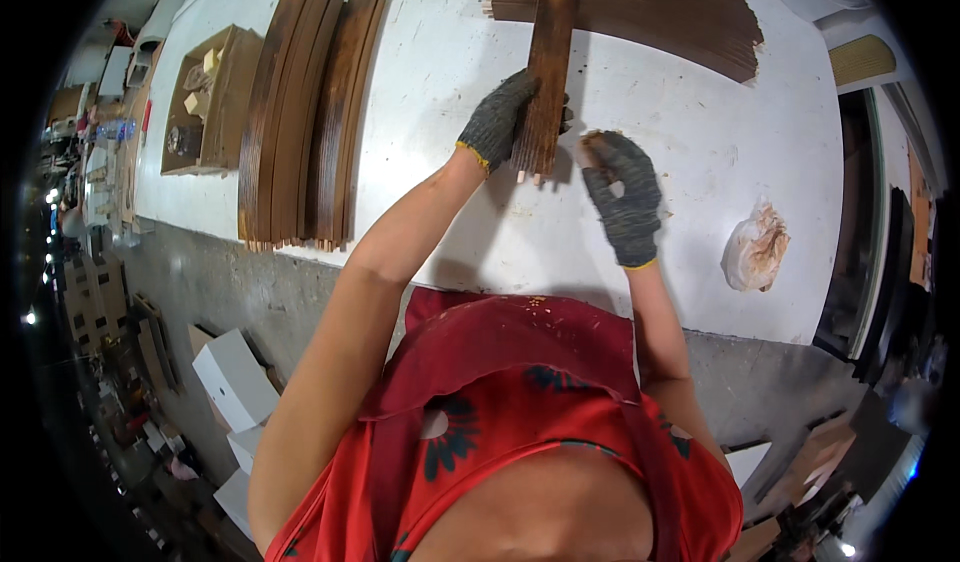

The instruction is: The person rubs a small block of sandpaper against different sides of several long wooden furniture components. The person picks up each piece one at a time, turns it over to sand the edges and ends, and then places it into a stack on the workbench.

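Observation:
My left hand (497, 114), in a dark grey knit glove with a yellow cuff, is wrapped round a brown stained wooden board (553, 57). The board is held lengthwise away from me, its lower end showing grooves and small pale pegs. Its far end overlaps a stack of similar brown boards (660, 17) lying crosswise at the back. Just right of the held board, my right hand (628, 197) is apart from it, in a matching glove. Its fingers are curled, with something brownish at the tips that I cannot make out.
Two groups of brown boards (283, 112) (347, 117) lie lengthwise on the left of the white table (430, 52). Beside them stands an open box (228, 112) with small blocks inside. A crumpled, brown-stained white bag (757, 249) rests near the table's right side. White cartons (235, 377) stand on the floor.

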Demonstrator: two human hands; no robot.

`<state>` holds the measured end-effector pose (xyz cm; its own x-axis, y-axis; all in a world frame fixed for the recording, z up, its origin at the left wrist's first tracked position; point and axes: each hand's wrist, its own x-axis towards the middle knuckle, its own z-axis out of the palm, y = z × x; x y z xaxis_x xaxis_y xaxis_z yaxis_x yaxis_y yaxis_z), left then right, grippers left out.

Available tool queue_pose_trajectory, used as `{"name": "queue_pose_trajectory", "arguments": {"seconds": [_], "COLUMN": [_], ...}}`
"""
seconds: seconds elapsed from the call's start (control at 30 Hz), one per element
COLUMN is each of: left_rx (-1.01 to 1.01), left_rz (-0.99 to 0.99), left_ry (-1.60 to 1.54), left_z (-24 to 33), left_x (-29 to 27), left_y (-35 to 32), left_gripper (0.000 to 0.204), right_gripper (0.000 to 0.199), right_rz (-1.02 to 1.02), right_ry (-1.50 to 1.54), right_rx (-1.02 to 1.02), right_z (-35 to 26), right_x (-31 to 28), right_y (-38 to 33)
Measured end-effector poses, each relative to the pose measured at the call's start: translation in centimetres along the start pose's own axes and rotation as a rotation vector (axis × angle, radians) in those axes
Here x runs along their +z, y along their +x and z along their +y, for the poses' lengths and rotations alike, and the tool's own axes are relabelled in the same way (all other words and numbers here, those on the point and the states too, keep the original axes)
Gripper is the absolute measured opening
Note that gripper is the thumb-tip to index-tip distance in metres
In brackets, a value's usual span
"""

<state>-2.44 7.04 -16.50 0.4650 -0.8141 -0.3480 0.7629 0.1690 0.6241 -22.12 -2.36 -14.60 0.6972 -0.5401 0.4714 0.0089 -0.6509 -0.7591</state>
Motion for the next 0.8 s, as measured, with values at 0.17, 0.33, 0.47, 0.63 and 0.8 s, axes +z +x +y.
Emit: {"name": "queue_pose_trajectory", "arguments": {"seconds": [0.17,0.33,0.47,0.63,0.8], "left_rx": [0.019,0.154,0.052,0.239,0.206], "left_rz": [-0.037,-0.011,0.121,-0.034,0.036], "left_ry": [0.187,0.612,0.597,0.761,0.775], "left_z": [0.2,-0.6,-0.7,-2.7,-1.7], "left_x": [-0.8,-2.7,0.6,-3.7,-1.3], "left_y": [1.5,3.1,1.7,4.3,3.1], "left_gripper": [0.041,0.049,0.049,0.047,0.051], "right_gripper": [0.033,0.030,0.033,0.033,0.029], "right_rz": [-0.241,-0.501,-0.544,-0.487,-0.494], "right_ry": [-0.228,-0.308,-0.361,-0.368,-0.343], "right_rx": [-0.328,-0.411,-0.385,-0.327,-0.284], "right_z": [-3.4,-3.1,-2.2,-2.5,-4.2], "right_x": [3.3,2.7,-0.5,-2.2,0.3], "right_y": [0.5,1.3,1.5,1.3,1.2]}}
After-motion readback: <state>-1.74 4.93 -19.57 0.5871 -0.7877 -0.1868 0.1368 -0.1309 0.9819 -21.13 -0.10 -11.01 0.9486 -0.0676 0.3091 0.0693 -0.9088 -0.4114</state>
